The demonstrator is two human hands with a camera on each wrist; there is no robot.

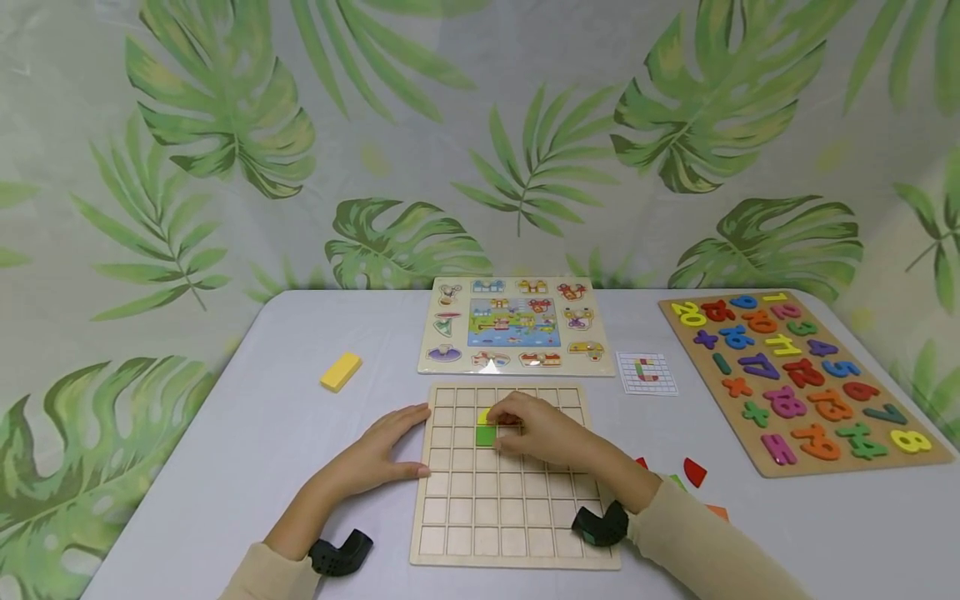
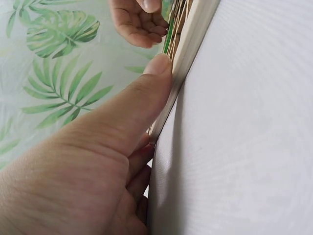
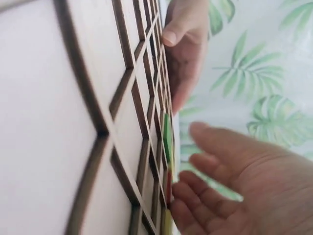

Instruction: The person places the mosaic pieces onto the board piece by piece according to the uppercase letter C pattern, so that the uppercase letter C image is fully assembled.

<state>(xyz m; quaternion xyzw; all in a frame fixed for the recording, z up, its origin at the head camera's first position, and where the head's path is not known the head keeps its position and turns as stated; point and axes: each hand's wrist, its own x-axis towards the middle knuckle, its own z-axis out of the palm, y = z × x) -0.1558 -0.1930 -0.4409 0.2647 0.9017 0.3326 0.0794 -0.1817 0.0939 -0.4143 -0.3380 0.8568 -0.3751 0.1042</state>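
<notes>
A wooden grid board (image 1: 510,512) lies on the table between the hands. My left hand (image 1: 378,450) rests at its left edge, thumb and fingers spread, with the thumb tip against the rim. Over the board's upper middle, my right hand (image 1: 536,427) has loosely bent fingers, the thumb apart from them. Just left of it, a green square tile (image 1: 486,436) and a yellow tile (image 1: 483,415) sit in neighbouring cells. The right wrist view shows the fingertips right at a red tile (image 3: 169,185), which the hand hides in the head view.
A picture puzzle board (image 1: 513,323) lies behind the grid, with a pattern card (image 1: 647,373) beside it. A number board (image 1: 802,383) lies at right. Loose pieces, including a red one (image 1: 694,472), lie near the right forearm; a yellow block (image 1: 341,372) lies left.
</notes>
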